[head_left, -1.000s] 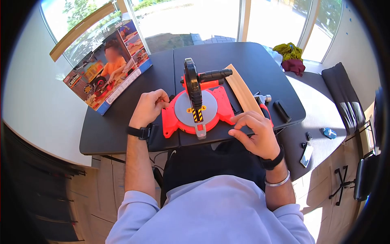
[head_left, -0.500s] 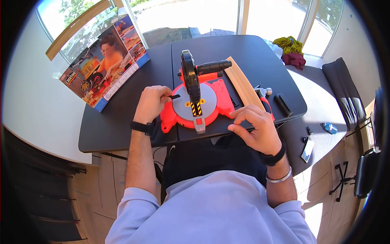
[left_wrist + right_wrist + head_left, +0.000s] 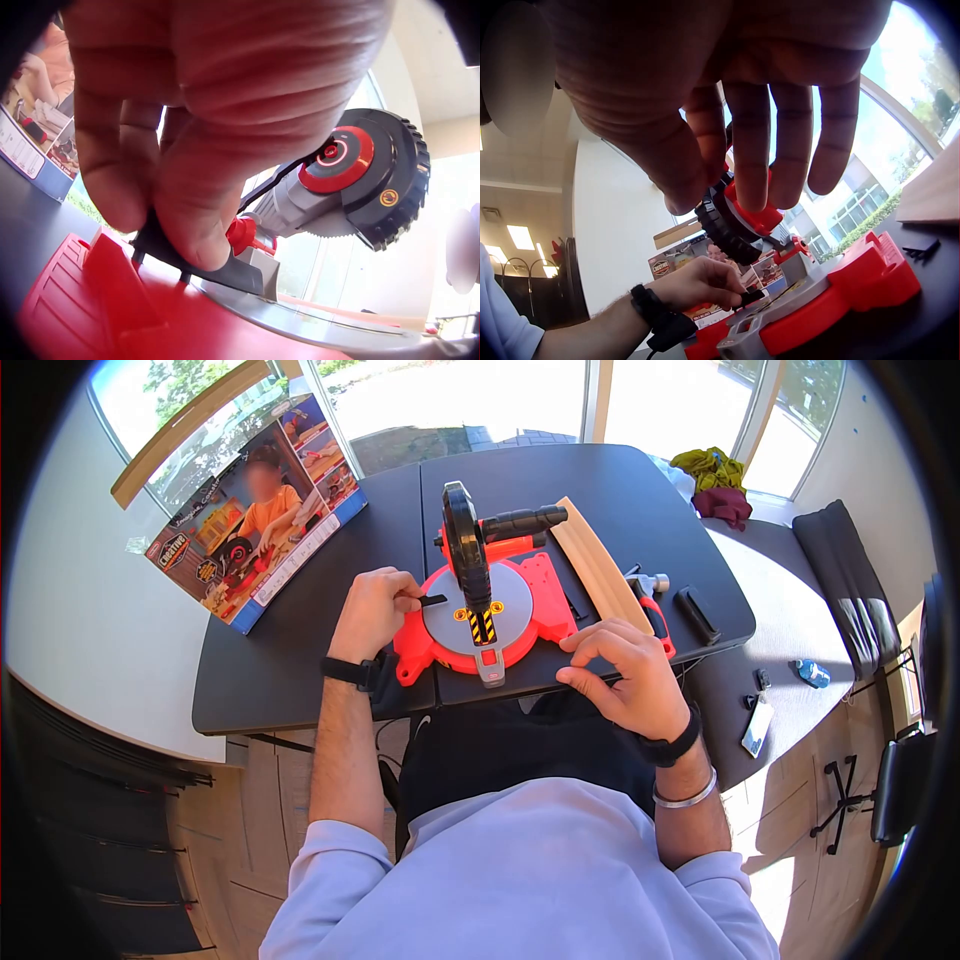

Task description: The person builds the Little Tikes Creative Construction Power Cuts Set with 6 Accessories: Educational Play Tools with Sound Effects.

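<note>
A red toy saw base (image 3: 549, 600) with a grey round turntable (image 3: 435, 628) stands at the table's front edge, its black blade guard (image 3: 466, 545) upright above it. The left hand (image 3: 372, 615) pinches a small black plastic piece (image 3: 434, 600) over the left side of the base. In the left wrist view that piece (image 3: 240, 274) has short pegs pointing down, just above or touching the red surface; contact is unclear. The right hand (image 3: 636, 682) hovers with loosely bent fingers by the base's front right corner, holding nothing. A similar black pegged piece (image 3: 921, 249) lies right of the base.
A wooden board (image 3: 598, 568) lies right of the saw, with a toy hammer (image 3: 655, 586) and a black case (image 3: 697, 615) beyond it. A printed box (image 3: 250, 525) stands at the back left. A phone (image 3: 757, 730) and blue bottle (image 3: 813, 674) are on the right-hand surface.
The left hand has moved from the base's left edge inward, bringing the black piece into sight at the turntable's edge. The right hand has stayed nearly still. The head view has shifted slightly.
</note>
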{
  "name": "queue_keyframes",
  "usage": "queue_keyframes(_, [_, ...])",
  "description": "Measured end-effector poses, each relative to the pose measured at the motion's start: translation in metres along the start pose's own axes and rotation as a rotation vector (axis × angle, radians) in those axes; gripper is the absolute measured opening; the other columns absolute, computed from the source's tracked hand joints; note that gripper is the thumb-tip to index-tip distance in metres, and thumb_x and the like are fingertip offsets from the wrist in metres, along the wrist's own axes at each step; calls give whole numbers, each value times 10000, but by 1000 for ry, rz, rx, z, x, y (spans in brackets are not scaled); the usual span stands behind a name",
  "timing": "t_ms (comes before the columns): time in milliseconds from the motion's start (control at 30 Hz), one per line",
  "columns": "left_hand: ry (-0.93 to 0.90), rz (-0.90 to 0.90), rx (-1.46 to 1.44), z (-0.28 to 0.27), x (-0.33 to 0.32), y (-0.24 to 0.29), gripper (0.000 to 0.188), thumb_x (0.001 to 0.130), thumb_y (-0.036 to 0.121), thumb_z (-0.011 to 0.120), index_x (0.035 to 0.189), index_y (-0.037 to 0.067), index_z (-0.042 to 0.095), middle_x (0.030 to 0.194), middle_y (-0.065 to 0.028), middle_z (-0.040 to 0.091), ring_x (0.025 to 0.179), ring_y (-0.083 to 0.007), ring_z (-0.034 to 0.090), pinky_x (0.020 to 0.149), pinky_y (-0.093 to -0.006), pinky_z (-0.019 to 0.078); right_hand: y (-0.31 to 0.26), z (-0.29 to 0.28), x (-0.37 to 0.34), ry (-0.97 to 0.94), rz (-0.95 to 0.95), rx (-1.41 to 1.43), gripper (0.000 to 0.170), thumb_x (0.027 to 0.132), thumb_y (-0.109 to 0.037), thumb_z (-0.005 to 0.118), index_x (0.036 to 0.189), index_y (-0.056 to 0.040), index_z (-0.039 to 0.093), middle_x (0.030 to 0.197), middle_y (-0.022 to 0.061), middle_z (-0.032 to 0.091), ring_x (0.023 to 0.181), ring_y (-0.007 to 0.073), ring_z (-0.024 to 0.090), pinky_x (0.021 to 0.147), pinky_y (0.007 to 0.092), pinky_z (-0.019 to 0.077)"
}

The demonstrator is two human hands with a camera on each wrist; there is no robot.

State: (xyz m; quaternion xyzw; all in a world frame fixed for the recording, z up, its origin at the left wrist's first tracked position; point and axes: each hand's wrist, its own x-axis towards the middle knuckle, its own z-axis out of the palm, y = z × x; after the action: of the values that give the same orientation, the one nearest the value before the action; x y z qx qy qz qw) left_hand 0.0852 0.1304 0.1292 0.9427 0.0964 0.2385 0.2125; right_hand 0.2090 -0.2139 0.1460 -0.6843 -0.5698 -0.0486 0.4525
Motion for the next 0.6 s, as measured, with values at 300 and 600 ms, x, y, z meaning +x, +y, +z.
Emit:
queue_keyframes(300, [-7, -112, -29, 0, -1, 7, 168, 761, -187, 717, 863, -54, 715, 814, -146, 689, 786, -288, 768, 726, -372, 608, 1, 2, -1, -5, -12, -4, 233, 883, -140, 882, 903, -48, 670, 996, 111, 784, 977, 308, 744, 855, 404, 593])
queue_keyframes(600, [-14, -163, -179, 3, -2, -2, 174, 769, -212, 729, 828, -64, 659, 742, -99, 622, 692, -161, 658, 675, -321, 541, 0, 8, -4, -25, -1, 4, 232, 881, -149, 884, 905, -54, 674, 974, 99, 777, 945, 308, 735, 843, 404, 583])
